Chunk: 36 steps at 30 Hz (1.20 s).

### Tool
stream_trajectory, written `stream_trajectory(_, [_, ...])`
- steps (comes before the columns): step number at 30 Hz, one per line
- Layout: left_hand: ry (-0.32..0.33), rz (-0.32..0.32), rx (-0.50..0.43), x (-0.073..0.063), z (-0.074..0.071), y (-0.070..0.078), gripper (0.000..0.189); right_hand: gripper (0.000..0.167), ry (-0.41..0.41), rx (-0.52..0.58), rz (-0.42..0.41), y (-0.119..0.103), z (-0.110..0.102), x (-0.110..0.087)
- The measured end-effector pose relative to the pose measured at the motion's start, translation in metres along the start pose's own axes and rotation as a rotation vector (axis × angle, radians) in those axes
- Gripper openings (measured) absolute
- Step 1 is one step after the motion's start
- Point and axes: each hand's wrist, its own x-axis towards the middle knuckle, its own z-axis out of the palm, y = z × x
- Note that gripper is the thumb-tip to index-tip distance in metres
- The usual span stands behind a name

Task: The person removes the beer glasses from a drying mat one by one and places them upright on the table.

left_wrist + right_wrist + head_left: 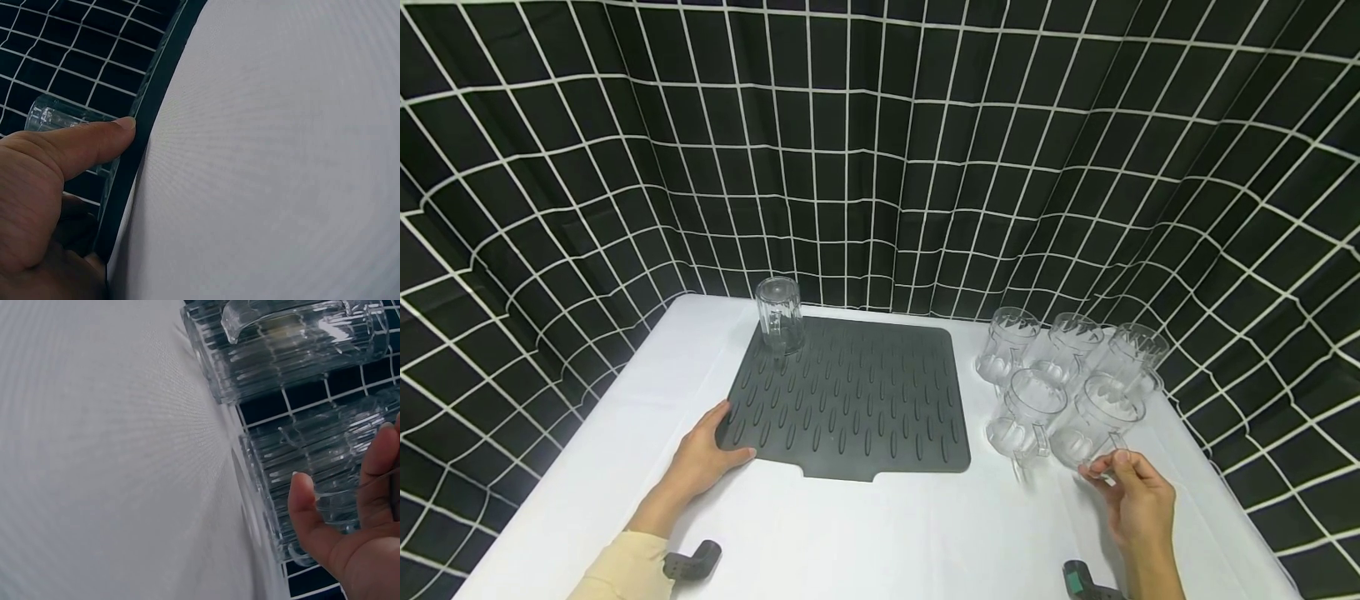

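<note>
A clear glass mug (1093,421) stands upright at the near right of a group of glass mugs. My right hand (1131,500) holds its handle between thumb and curled fingers; in the right wrist view the handle runs between the thumb (305,500) and fingers. My left hand (703,458) rests at the near left corner of a dark grey drying mat (850,392), thumb at the front edge and fingers along the left side. On the mat's far left corner a glass (780,321) stands, seemingly upside down.
Several more clear mugs stand close around the held one, including a near left mug (1033,400) and a back left mug (1011,333). A white cloth (925,533) covers the table. Black curtain (820,167) with white grid lines encloses the back and sides.
</note>
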Motion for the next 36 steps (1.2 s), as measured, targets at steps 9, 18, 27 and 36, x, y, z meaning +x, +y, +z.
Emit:
stream_trajectory(9, [-0.007, 0.000, -0.002, -0.002, 0.000, 0.001, 0.093, 0.026, 0.000, -0.040, 0.011, 0.004, -0.003, -0.002])
stream_trajectory(18, [-0.007, -0.003, 0.000, -0.003, -0.001, 0.000, 0.093, 0.025, -0.023, -0.028, 0.011, 0.007, -0.007, -0.001])
stream_trajectory(27, [0.001, 0.002, 0.003, -0.003, -0.001, -0.002, 0.093, 0.027, 0.133, -0.212, 0.145, 0.000, -0.004, 0.000])
stream_trajectory(36, [-0.002, 0.003, -0.003, 0.000, 0.000, 0.000, 0.094, 0.030, 0.449, -0.209, 0.188, -0.017, -0.003, 0.005])
